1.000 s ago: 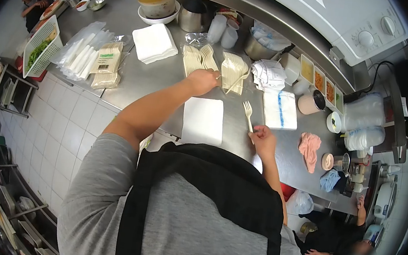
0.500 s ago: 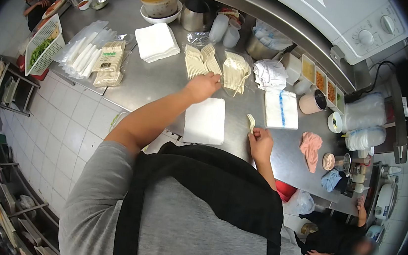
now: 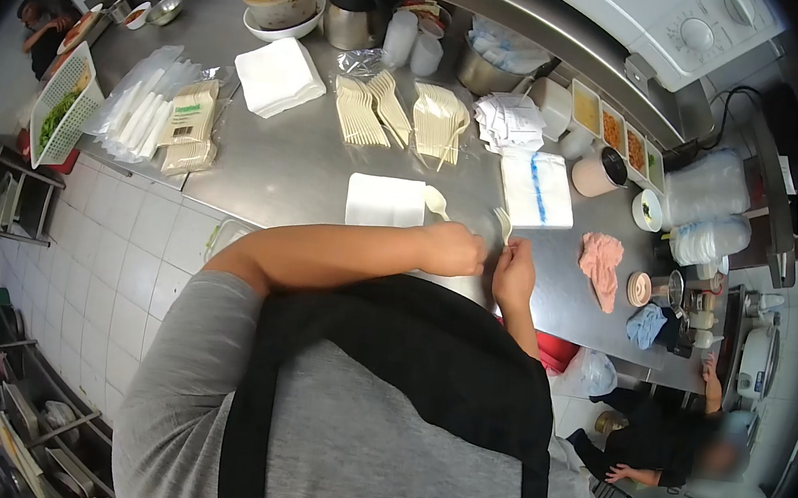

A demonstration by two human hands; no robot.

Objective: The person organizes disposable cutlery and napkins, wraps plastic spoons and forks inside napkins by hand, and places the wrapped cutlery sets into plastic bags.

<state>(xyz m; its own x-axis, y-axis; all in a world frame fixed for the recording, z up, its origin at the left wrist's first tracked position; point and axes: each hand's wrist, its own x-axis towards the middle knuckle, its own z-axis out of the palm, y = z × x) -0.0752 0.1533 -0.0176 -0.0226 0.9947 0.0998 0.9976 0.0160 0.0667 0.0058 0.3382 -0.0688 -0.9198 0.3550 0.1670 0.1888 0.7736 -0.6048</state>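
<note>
My left hand [image 3: 455, 249] is closed on a cream plastic spoon [image 3: 435, 201], whose bowl points up and to the left beside a white napkin [image 3: 385, 201]. Just to its right, my right hand [image 3: 514, 276] is closed round the handle of a cream plastic fork [image 3: 503, 223], tines up. Farther back on the steel counter [image 3: 272, 163] lie piles of forks [image 3: 359, 112], spoons [image 3: 393, 106] and more cream cutlery [image 3: 438, 125]. My left forearm crosses over the near part of the napkin and hides it.
A napkin stack [image 3: 279, 77], packed cutlery [image 3: 191, 126] and a white basket [image 3: 65, 109] stand left. Right are a white stack with a blue stripe [image 3: 536, 190], a pink cloth [image 3: 599, 270] and food containers [image 3: 612, 130]. Another person [image 3: 661, 437] is at the lower right.
My left hand has moved from the cutlery piles toward my body, beside my right hand, and now has a spoon. The right hand still has the fork. The view has shifted slightly.
</note>
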